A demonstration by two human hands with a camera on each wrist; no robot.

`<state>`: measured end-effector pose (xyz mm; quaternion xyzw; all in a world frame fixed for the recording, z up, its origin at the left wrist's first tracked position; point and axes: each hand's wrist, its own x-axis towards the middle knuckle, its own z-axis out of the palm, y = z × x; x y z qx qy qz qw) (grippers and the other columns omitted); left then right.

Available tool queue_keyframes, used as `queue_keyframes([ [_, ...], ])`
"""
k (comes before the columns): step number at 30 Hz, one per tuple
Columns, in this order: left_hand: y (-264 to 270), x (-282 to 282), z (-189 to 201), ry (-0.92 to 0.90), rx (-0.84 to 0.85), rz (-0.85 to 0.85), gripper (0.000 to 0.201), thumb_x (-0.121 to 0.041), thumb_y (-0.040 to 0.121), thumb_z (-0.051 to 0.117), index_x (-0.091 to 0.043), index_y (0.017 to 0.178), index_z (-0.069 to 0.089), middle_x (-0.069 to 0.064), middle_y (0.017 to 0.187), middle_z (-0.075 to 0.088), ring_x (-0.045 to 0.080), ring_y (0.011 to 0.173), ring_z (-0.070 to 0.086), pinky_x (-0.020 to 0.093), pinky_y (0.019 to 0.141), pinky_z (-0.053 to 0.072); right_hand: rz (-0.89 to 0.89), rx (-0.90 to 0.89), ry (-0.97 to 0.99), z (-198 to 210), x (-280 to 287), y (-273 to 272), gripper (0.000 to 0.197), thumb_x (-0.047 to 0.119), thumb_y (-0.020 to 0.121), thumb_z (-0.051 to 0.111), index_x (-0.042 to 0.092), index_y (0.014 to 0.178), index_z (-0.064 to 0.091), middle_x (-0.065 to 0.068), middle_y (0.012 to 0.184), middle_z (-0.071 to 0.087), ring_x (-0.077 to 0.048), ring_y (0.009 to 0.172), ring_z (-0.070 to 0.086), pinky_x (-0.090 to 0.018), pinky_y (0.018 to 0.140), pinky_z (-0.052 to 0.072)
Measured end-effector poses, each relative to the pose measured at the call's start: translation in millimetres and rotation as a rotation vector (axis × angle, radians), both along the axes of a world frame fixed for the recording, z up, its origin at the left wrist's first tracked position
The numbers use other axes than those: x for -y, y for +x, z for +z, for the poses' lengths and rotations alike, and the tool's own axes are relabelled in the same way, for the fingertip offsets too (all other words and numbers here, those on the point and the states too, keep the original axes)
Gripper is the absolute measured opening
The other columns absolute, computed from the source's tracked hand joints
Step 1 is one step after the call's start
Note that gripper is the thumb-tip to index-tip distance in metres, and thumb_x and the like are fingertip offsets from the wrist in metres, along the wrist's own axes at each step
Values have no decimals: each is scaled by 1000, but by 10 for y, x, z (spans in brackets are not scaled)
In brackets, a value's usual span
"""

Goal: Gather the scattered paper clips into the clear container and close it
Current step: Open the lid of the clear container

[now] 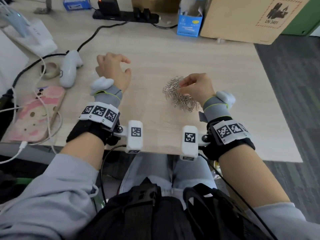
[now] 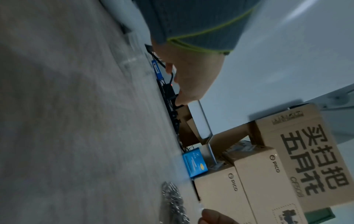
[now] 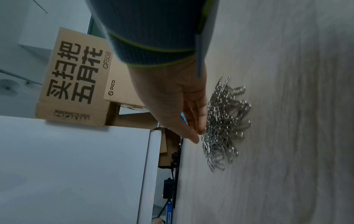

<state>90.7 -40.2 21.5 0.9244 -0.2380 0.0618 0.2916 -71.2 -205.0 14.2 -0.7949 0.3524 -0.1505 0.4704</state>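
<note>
A pile of silver paper clips [image 1: 180, 99] lies on the wooden table [image 1: 155, 49], right of centre. My right hand [image 1: 181, 84] is at the pile's far top, its fingertips closed together on a few clips. In the right wrist view its fingers [image 3: 199, 130] touch the edge of the paper clips [image 3: 224, 121]. My left hand [image 1: 125, 65] hovers left of centre, loosely curled in a C, with nothing plainly in it. A faint clear shape [image 2: 132, 60], too dim to identify, shows on the table below the left hand [image 2: 175, 84].
A white controller [image 1: 69, 70], a pink phone [image 1: 36, 111] and cables lie at the left. A power strip [image 1: 124, 14], blue boxes [image 1: 189, 23] and a cardboard box [image 1: 242, 18] line the back. The table's right edge [image 1: 280, 101] meets dark carpet.
</note>
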Motion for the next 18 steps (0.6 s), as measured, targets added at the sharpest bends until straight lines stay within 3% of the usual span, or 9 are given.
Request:
queue_keyframes([
  [2,21,-106,-52,110,-29,101,33,-25,79,59,-26,112,59,4,134,45,31,130,29,42,101,29,24,-8,2,-12,-42,67,16,-2,65,74,4,80,70,4,59,54,-10,55,49,-31,68,49],
  [5,65,-232,-185,213,-142,137,45,-23,82,54,-26,127,47,7,149,25,35,139,14,47,108,21,64,-19,-12,-43,-93,144,22,1,63,76,20,65,64,7,58,57,-7,55,52,-33,72,52],
  [9,75,-300,-238,165,-254,38,55,-9,87,40,-31,137,34,5,155,12,39,133,22,43,107,28,89,-13,17,-33,-140,183,16,-1,65,75,9,77,69,3,59,58,-11,54,53,-38,75,56],
  [12,39,-284,-245,82,-263,-73,55,-16,85,50,-32,136,37,4,148,27,36,127,31,37,105,29,84,18,34,-13,-167,190,18,-3,66,74,7,80,68,3,60,58,-12,53,53,-38,74,56],
  [15,-49,-227,-274,-74,-388,-168,67,-36,71,71,-32,131,43,6,122,52,28,108,49,34,101,39,105,12,35,-14,-173,173,18,-1,68,74,4,84,69,3,63,59,-9,50,53,-30,67,55],
  [18,-161,-126,-337,-212,-453,-177,53,-44,57,77,-30,103,58,0,97,63,14,88,57,29,92,47,126,19,39,-16,-153,133,22,0,69,75,0,90,69,3,65,60,2,42,52,-17,56,52],
])
